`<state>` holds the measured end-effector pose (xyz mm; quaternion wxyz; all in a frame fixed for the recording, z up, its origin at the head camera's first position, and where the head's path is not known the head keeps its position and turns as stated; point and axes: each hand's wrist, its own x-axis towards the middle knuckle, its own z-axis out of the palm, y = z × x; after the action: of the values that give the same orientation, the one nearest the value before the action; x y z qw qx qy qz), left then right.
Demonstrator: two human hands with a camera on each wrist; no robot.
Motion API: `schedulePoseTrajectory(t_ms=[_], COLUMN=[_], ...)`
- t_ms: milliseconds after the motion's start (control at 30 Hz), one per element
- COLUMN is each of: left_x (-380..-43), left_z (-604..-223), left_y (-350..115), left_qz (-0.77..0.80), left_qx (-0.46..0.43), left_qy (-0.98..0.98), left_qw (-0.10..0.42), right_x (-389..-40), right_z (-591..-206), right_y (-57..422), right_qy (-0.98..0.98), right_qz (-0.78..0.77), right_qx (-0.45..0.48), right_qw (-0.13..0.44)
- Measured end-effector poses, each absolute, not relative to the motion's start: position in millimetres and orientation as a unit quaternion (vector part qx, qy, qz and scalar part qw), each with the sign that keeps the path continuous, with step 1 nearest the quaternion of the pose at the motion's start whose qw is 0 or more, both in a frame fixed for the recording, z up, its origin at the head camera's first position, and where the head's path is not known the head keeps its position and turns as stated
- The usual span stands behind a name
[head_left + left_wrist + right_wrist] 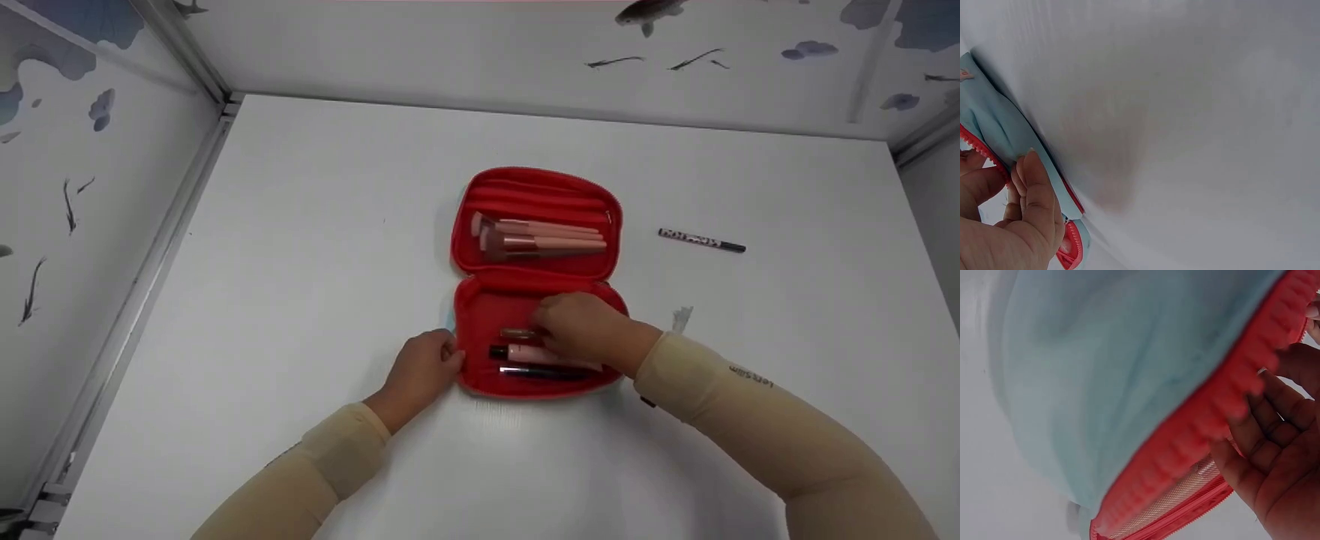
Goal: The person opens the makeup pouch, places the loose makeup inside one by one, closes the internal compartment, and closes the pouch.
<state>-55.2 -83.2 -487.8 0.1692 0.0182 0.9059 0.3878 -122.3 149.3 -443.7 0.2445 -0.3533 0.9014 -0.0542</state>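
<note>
A makeup bag [489, 306] lies unzipped and spread flat, red inside and pale blue outside. Its far half holds makeup brushes [551, 244] with pink handles. In the near half are a small brownish tube [516, 333], a pink tube [525, 353] with a black cap and a dark pen-like stick [541, 372]. My left hand [421, 367] pinches the bag's left edge, thumb against the red zipper in the left wrist view. My right hand [586, 328] reaches into the near half, fingers bent beside the brownish tube; whatever its fingertips touch is hidden.
A patterned pencil [701, 240] with a dark end lies on the white table [322, 225], right of the bag. Part of a small dark object [648, 402] shows beneath the right forearm. Printed panels [450, 52] stand along the table's back and left side.
</note>
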Motion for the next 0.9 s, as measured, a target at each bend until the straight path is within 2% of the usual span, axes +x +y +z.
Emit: schedulePoseTrajectory(t_ms=[367,900], left_x=[-55.1,-55.3], left_z=[-487.1,-488.2], left_y=[-82.6,-82.0], left_qz=[0.393,0.386], left_qx=[0.008,0.001], left_qy=[0.901,0.902], left_qw=[0.185,0.192], right_x=[-124.6,-127.7], right_z=[-456.6,-454.8], right_y=[147.0,149.2], right_qy=[0.896,0.895], right_qz=[-0.071,-0.079], right_qx=[-0.353,-0.326], right_qw=[0.261,0.294])
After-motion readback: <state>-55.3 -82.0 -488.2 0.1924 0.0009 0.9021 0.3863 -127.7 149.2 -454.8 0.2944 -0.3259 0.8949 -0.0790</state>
